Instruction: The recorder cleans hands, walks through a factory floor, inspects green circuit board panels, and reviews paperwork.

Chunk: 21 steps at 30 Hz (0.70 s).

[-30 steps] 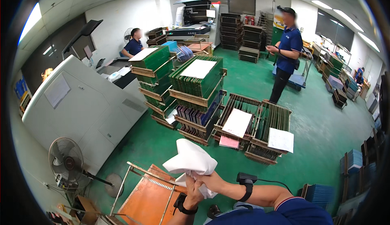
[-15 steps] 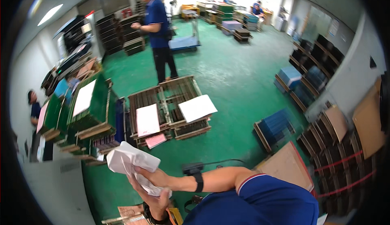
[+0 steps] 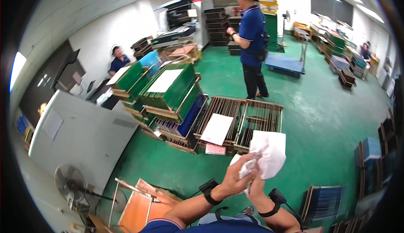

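Observation:
Both hands are closed on a crumpled white wrapper (image 3: 266,159), soft like thin cloth, paper or film; its material cannot be told. My left hand (image 3: 235,175) grips its left side. My right hand (image 3: 257,187) holds it from below, with the fingers partly hidden by its folds. Each wrist wears a black strap with a small dark device. Beyond the wrapper, slotted racks (image 3: 241,114) stand low on the green floor. A white sheet (image 3: 217,129) and a pink slip (image 3: 215,149) lie on the left rack; another white sheet shows partly behind the wrapper.
Racks of green boards (image 3: 170,90) stand ahead left, beside a large grey cabinet (image 3: 90,134). A fan (image 3: 69,182) and a copper-coloured panel (image 3: 136,210) are nearer left. A person (image 3: 252,43) stands beyond the racks, near a blue trolley (image 3: 285,62). Dark racks (image 3: 323,203) line the right.
The view has swung left, bringing the grey cabinet and fan into sight. The wrapper now sits right of centre, held upright, its folds changed. Both hands still grip it.

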Tool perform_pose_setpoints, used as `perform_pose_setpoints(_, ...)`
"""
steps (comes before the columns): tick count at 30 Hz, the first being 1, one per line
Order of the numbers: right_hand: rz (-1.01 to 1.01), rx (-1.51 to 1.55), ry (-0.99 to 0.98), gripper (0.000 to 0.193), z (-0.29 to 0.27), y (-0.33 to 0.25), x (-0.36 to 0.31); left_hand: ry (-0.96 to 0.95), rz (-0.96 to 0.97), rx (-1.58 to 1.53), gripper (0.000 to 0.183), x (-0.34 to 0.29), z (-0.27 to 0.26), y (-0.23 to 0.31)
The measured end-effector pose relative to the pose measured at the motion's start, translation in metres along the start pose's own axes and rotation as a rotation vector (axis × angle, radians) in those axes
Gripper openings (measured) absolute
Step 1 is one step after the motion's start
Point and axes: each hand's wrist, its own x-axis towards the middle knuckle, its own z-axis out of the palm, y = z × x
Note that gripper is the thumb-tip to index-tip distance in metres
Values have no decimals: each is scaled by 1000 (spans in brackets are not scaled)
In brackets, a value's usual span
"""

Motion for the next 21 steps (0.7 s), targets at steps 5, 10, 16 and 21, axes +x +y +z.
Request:
perform_pose_setpoints(5,-51,-206,21,44,-32,-31,18,13,2,59,33,39,32,-14)
perform_pose_setpoints(10,30,-108,141,44,-89,-52,36,-24,-148,-210,28,75,77,-54)
perform_pose_setpoints(16,-67,-31,69,48,-113,-115,57,-175,-267,-494,38,120,112,-64)
perform_pose_setpoints(21,-43,-164,358,36,-140,-116,88,-257,-78,-453,60,150,118,-84)
